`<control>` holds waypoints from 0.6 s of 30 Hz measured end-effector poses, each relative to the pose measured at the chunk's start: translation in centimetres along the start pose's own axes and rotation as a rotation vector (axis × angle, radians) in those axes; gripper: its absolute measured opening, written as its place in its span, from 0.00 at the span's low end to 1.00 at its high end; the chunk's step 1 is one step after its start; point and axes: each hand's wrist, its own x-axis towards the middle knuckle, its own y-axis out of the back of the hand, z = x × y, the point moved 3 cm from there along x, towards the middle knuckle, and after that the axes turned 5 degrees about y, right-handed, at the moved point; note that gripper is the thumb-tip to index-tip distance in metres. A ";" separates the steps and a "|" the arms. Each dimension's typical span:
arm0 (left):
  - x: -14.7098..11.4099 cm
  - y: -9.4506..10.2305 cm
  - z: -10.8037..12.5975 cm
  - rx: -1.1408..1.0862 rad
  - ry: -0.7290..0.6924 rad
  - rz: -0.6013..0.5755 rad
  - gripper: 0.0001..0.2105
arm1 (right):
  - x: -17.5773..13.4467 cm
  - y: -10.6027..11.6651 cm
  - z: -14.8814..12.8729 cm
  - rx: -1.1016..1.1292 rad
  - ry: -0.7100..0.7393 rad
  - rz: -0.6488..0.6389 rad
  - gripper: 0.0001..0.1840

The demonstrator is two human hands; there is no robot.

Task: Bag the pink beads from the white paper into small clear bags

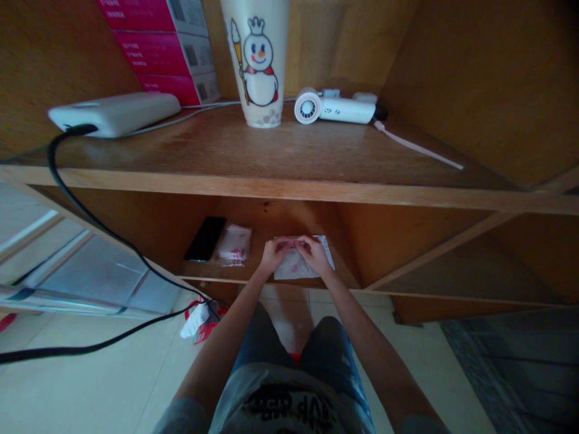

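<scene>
On the lower wooden shelf, my left hand (272, 253) and my right hand (313, 252) meet with fingertips pinched close together. Between them is something small and pinkish, too small and blurred to name. Beneath both hands lies a white sheet (292, 269) with a faint pinkish pattern, its right part showing beside my right hand. Left of my left hand is a stack of clear plastic packets (234, 245) with red and pink marks. A black phone (205, 239) lies just beyond the packets.
The upper shelf holds a white power bank (117, 113), a snowman cup (261, 66), a white handheld fan (346, 110) and pink boxes (156, 51). A black cable (102, 224) hangs across the left side. A red-and-white bag (202, 319) lies on the floor.
</scene>
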 end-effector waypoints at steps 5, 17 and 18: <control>0.0 0.3 -0.1 0.052 0.006 0.087 0.12 | -0.1 0.2 0.3 0.018 -0.060 0.057 0.15; 0.0 0.6 -0.4 0.017 0.050 0.165 0.14 | 0.0 0.5 0.8 0.095 -0.117 0.120 0.19; 0.0 0.7 -0.2 0.009 0.052 0.178 0.14 | 0.1 0.6 0.8 0.128 -0.127 0.136 0.18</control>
